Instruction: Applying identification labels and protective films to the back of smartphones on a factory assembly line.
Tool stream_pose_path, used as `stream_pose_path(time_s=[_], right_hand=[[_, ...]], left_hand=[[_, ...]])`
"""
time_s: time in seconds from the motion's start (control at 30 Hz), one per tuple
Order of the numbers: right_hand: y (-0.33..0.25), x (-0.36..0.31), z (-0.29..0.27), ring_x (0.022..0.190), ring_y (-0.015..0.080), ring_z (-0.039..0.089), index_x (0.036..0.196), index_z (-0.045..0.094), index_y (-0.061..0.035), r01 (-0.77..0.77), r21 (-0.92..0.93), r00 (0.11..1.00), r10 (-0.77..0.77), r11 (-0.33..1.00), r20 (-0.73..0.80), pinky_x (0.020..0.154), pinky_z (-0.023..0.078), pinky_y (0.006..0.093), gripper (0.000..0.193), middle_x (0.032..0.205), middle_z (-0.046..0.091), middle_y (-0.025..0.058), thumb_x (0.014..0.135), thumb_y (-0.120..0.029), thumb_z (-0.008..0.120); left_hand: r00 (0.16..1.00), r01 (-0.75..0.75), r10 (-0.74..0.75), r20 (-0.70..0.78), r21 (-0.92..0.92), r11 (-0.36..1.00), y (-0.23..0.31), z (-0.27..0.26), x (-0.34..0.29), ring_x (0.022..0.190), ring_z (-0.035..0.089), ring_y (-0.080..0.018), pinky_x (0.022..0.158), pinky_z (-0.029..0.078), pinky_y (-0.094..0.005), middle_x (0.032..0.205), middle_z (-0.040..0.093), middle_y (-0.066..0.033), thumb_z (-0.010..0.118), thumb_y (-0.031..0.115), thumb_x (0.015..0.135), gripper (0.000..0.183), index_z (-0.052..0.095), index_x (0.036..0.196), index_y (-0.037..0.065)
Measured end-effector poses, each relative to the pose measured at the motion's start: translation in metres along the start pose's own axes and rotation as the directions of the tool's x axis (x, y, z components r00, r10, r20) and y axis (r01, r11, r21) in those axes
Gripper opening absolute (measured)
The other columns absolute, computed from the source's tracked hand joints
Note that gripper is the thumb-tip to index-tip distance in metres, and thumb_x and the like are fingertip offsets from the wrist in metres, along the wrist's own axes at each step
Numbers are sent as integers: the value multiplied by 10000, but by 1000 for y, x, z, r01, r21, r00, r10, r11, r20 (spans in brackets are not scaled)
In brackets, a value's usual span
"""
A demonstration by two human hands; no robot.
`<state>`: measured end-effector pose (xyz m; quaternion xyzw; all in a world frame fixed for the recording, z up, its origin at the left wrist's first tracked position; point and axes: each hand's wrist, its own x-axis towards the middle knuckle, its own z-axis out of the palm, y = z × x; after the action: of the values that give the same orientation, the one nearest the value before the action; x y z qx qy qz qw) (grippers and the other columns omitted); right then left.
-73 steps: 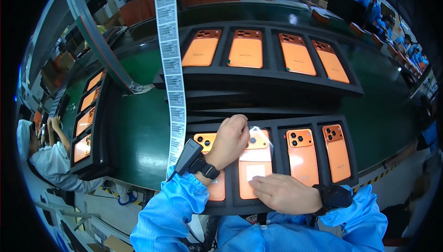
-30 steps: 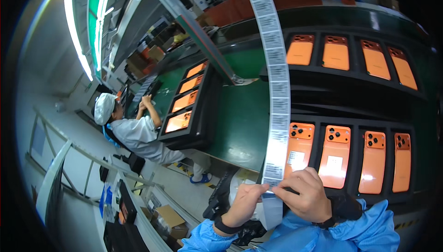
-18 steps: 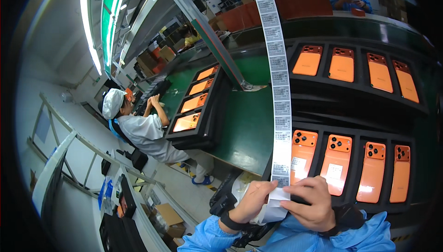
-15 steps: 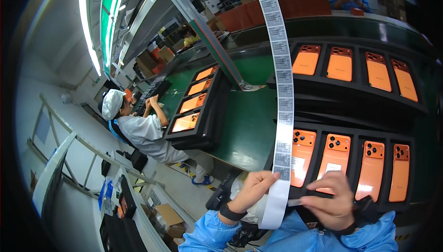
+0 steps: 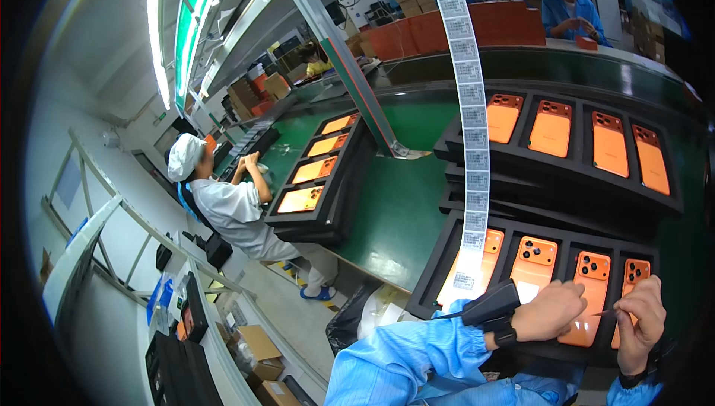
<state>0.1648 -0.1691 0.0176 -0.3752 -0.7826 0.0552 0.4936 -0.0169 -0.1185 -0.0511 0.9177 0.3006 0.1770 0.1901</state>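
Note:
A long strip of printed white labels [image 5: 475,138] hangs from above, its lower end over the leftmost phone of the near black foam tray [image 5: 430,291]. Orange phones lie camera side up in that tray's slots. My left hand [image 5: 550,311] is over the third phone [image 5: 593,298], fingers bent together; whatever they hold is hidden. At the fourth phone [image 5: 635,270], my right hand [image 5: 642,324] pinches a thin dark pointed tool [image 5: 607,312] aimed left toward my left hand. A white label [image 5: 527,291] shows on the second phone [image 5: 535,257].
Behind, a second black tray [image 5: 551,159] holds more orange phones. Another stacked tray [image 5: 305,218] stands left on the green bench [image 5: 391,212], near a co-worker in white [image 5: 231,205]. A slanted metal post [image 5: 342,56] rises from the bench. Another person in blue [image 5: 573,15] sits far right.
My left hand has let go of the label strip, which now hangs free. Both hands have moved right, to the third and fourth phones. The view has shifted slightly.

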Motion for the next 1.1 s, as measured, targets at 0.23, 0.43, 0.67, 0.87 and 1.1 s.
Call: stream_pose_path(time_s=[0.23,0.43,0.67,0.87,1.1], right_hand=[[14,1,-17,711,220,470,793,562,-38,-6,-47,1000,7,999,25,808,360,368,89,694,539,68,751,4,628],[26,8,-16,735,225,483,789,557,-46,44,-25,998,-43,999,52,793,368,366,90,714,557,70,758,-3,630],[32,0,-18,735,227,482,787,543,-40,-34,15,998,34,999,49,778,376,371,127,752,541,90,723,30,627],[36,-4,-23,711,226,461,807,548,-12,-25,-27,995,27,999,92,762,366,356,117,721,502,90,722,22,620],[40,-18,-37,663,257,506,728,583,-19,-146,-12,989,147,989,29,767,380,398,136,678,547,95,627,24,665]], left_hand=[[986,-33,32,162,6,999,4,2,4,890,563,-269,739,402,-355,897,561,-139,761,105,627,378,630,956,-26],[996,-36,15,91,235,971,20,12,2,811,578,-249,695,420,-331,854,566,-134,725,130,680,349,643,986,-17],[996,-80,70,53,221,972,21,12,-11,830,575,-227,726,456,-303,867,575,-116,577,76,783,151,642,878,-22],[991,-125,101,88,333,935,23,20,-10,839,565,-223,747,445,-304,862,565,-104,578,100,784,179,625,896,-32],[976,-211,149,160,510,834,45,22,-6,770,573,-229,677,428,-325,816,563,-76,557,160,769,187,664,828,19]])
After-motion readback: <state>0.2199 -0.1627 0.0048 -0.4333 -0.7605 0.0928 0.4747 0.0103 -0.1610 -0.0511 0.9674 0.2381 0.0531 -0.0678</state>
